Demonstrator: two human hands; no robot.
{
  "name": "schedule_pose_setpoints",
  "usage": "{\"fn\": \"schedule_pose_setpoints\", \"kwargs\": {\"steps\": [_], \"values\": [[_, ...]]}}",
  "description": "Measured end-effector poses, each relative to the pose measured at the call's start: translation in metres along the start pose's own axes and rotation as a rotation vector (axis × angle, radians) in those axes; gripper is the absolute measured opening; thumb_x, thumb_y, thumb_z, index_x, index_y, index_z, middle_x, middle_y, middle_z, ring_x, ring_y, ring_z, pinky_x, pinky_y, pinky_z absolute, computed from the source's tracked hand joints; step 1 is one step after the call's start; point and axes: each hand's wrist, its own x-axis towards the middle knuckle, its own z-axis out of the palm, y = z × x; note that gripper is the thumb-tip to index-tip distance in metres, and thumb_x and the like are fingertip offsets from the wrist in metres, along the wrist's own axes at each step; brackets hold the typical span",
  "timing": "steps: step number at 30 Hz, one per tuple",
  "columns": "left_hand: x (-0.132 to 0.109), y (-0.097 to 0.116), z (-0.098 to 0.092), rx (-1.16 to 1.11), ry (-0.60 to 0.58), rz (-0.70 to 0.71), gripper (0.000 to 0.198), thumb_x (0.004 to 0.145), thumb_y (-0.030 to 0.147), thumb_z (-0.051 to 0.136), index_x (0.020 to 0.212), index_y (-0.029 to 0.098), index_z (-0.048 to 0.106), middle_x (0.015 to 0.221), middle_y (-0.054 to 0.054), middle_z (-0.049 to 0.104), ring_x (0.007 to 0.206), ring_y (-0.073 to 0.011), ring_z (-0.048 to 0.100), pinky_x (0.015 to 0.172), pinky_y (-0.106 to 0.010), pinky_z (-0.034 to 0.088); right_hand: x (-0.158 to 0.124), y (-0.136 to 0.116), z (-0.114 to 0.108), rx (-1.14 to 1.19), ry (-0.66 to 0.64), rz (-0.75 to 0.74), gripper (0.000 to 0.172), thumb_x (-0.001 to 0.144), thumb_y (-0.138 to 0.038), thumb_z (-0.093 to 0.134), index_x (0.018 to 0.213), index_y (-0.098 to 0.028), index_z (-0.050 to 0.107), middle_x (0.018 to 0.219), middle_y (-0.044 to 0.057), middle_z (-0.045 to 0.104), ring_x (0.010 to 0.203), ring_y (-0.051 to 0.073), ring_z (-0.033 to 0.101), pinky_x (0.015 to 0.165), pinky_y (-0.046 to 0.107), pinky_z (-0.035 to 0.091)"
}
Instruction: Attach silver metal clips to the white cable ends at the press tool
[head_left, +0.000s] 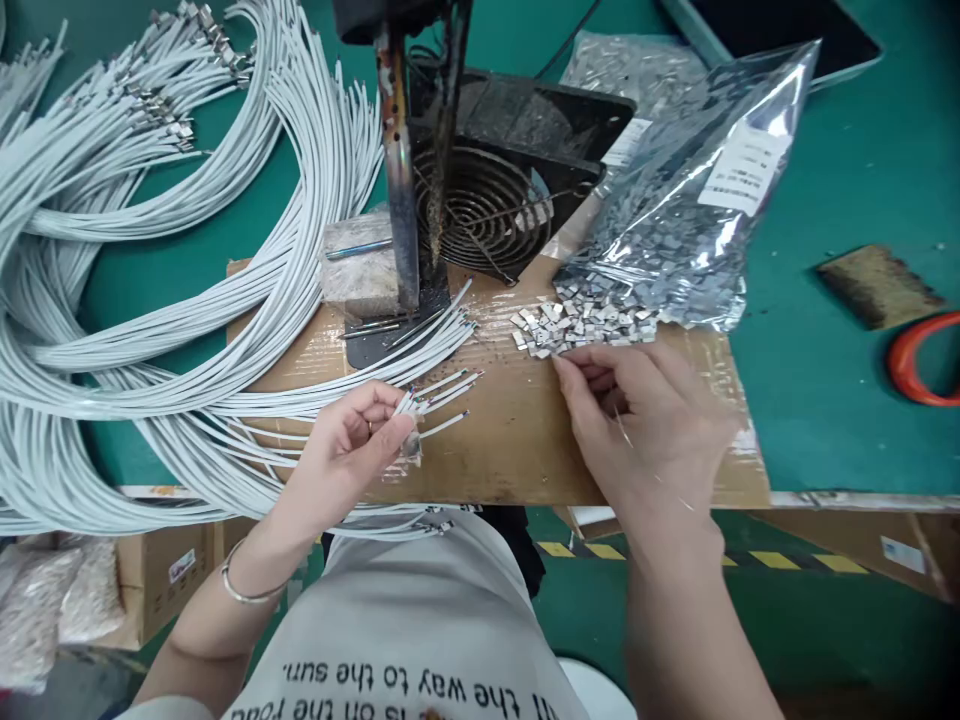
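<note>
From my remote seat I see the left hand at about 7 o'clock on the cardboard sheet. It is closed around a small bunch of cable ends, thumb pressed over them, with the stripped tips fanning toward 2 o'clock. These belong to the big loop of white cables sprawled over the green counter at 9 to 11 o'clock.

The right hand sits at 4 o'clock, fingers curled, fingertips touching the near edge of the heap of metal clips. I cannot tell whether a clip is already pinched between them. The heap spills from the mouth of a foil bag lying toward 1 o'clock.

I judge the cables light and springy (they would fan apart if held loosely), so the best hold is just behind the stripped tips, where the left hand has them. The clips look tiny, hard, slick and easily scattered, so each is best taken singly by its flat sides from the heap's edge.

A black fan and an upright press post stand at 12 o'clock.
</note>
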Motion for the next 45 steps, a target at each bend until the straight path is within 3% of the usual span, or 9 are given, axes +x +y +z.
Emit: {"fn": "schedule_pose_setpoints", "kwargs": {"steps": [10, 16, 22, 28, 32, 35, 38, 40, 45], "values": [[0.002, 0.007, 0.002, 0.076, 0.082, 0.009, 0.019, 0.096, 0.025, 0.073, 0.082, 0.016, 0.065, 0.066, 0.005, 0.054, 0.054, -0.005, 0.034, 0.049, -0.018, 0.023, -0.005, -0.008, -0.011, -0.05, 0.025, 0.005, 0.002, 0.096, -0.023, 0.075, 0.096, -0.021, 0.075, 0.079, 0.003, 0.073, 0.059, 0.016, 0.066, 0.062, 0.032, 0.058], [0.001, 0.006, 0.002, 0.036, 0.09, 0.034, 0.021, 0.095, 0.024, 0.076, 0.078, 0.017, 0.066, 0.068, 0.004, 0.058, 0.056, -0.0063, 0.036, 0.05, -0.02, 0.024, -0.006, -0.007, -0.015, -0.054, 0.007, -0.003, 0.007, 0.098, -0.018, 0.07, 0.094, -0.021, 0.075, 0.08, 0.003, 0.075, 0.063, 0.015, 0.069, 0.063, 0.029, 0.058], [-0.003, 0.008, 0.002, 0.11, 0.065, 0.003, 0.013, 0.098, 0.033, 0.074, 0.105, 0.024, 0.08, 0.063, 0.004, 0.052, 0.055, -0.0091, 0.031, 0.051, -0.026, 0.019, -0.006, -0.005, -0.023, 0.044, 0.045, 0.104, 0.005, 0.098, -0.023, 0.073, 0.099, -0.024, 0.077, 0.085, 0.002, 0.077, 0.066, 0.016, 0.068, 0.065, 0.032, 0.058], [-0.004, 0.012, 0.006, 0.109, 0.069, -0.002, 0.017, 0.098, 0.035, 0.073, 0.108, 0.026, 0.083, 0.061, 0.005, 0.04, 0.056, -0.0114, 0.024, 0.053, -0.029, 0.015, -0.005, 0.005, -0.021, -0.006, -0.065, 0.012, 0.006, 0.1, -0.026, 0.069, 0.1, -0.027, 0.075, 0.087, 0.004, 0.074, 0.069, 0.019, 0.067, 0.068, 0.037, 0.058], [-0.003, 0.011, 0.004, -0.039, 0.048, -0.03, 0.016, 0.097, 0.032, 0.075, 0.111, 0.024, 0.075, 0.059, 0.006, 0.05, 0.053, -0.0096, 0.034, 0.051, -0.024, 0.022, -0.006, 0.005, -0.016, -0.01, -0.018, 0.054, 0.007, 0.101, -0.029, 0.069, 0.099, -0.026, 0.075, 0.089, 0.006, 0.075, 0.074, 0.023, 0.068, 0.07, 0.04, 0.058], [-0.003, 0.01, 0.003, -0.083, 0.052, -0.029, 0.015, 0.096, 0.031, 0.076, 0.091, 0.02, 0.067, 0.062, 0.005, 0.057, 0.052, -0.0074, 0.036, 0.05, -0.021, 0.025, -0.009, -0.009, -0.013, 0.148, 0.06, 0.258, 0.005, 0.097, -0.031, 0.075, 0.099, -0.027, 0.077, 0.091, 0.006, 0.078, 0.073, 0.024, 0.072, 0.072, 0.043, 0.06], [-0.003, 0.01, 0.002, -0.071, 0.065, -0.015, 0.022, 0.095, 0.03, 0.078, 0.083, 0.018, 0.064, 0.062, 0.005, 0.057, 0.053, -0.0062, 0.034, 0.051, -0.02, 0.026, -0.01, -0.032, -0.009, 0.5, 0.111, 0.453, 0.007, 0.094, -0.03, 0.079, 0.099, -0.027, 0.077, 0.083, 0.003, 0.079, 0.071, 0.023, 0.076, 0.07, 0.041, 0.065], [-0.004, 0.01, 0.002, -0.064, 0.077, -0.003, 0.024, 0.095, 0.031, 0.079, 0.081, 0.018, 0.064, 0.063, 0.005, 0.056, 0.055, -0.0064, 0.035, 0.052, -0.019, 0.027, -0.01, -0.048, -0.006, 0.689, 0.055, 0.47, 0.001, 0.093, -0.025, 0.079, 0.094, -0.026, 0.078, 0.075, 0.0, 0.077, 0.063, 0.018, 0.073, 0.06, 0.033, 0.065], [-0.005, 0.009, 0.002, -0.056, 0.085, -0.003, 0.026, 0.093, 0.033, 0.082, 0.078, 0.018, 0.066, 0.064, 0.004, 0.059, 0.056, -0.0071, 0.041, 0.053, -0.02, 0.031, -0.013, -0.074, 0.001, 0.944, -0.185, 0.531, 0.009, 0.096, -0.024, 0.076, 0.092, -0.024, 0.084, 0.068, -0.002, 0.075, 0.054, 0.011, 0.068, 0.048, 0.022, 0.059]]}}
